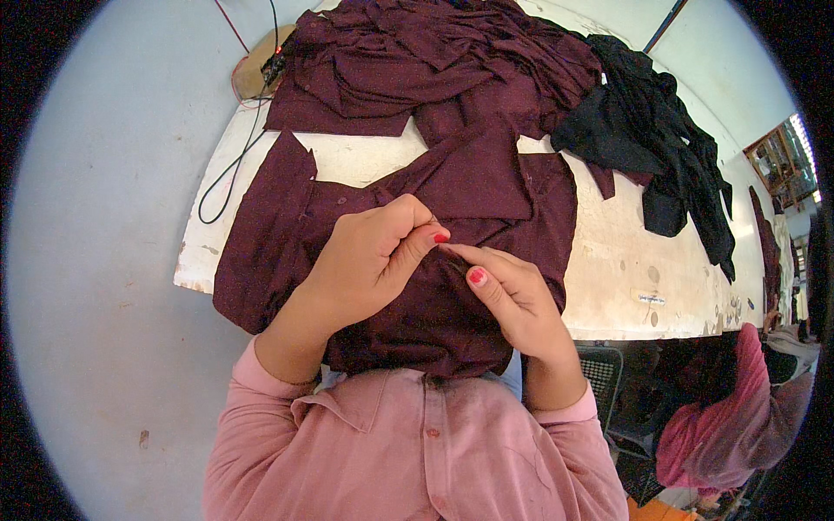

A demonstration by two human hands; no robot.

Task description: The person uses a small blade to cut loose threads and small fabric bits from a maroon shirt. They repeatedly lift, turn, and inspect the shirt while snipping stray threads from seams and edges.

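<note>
A maroon garment (pixel 400 326) with small buttons lies over the table's near edge and hangs down in front of me. Above its middle, my left hand (pixel 373 256) is closed, thumb and bent forefinger pinching what looks like a bit of its cloth. Close by on the right, almost touching it, my right hand (pixel 517 295) is closed too. Between its thumb and forefinger is a narrow dark thing that I cannot make out. The fingertips cover most of what they grip.
More maroon garments (pixel 417 61) are heaped at the back of the pale worktable (pixel 625 278). Black cloth (pixel 625 130) lies at the right. A dark cable (pixel 208 204) loops at the left edge. Another person in pink (pixel 721 425) is at the lower right, near a dark mesh chair (pixel 599 369).
</note>
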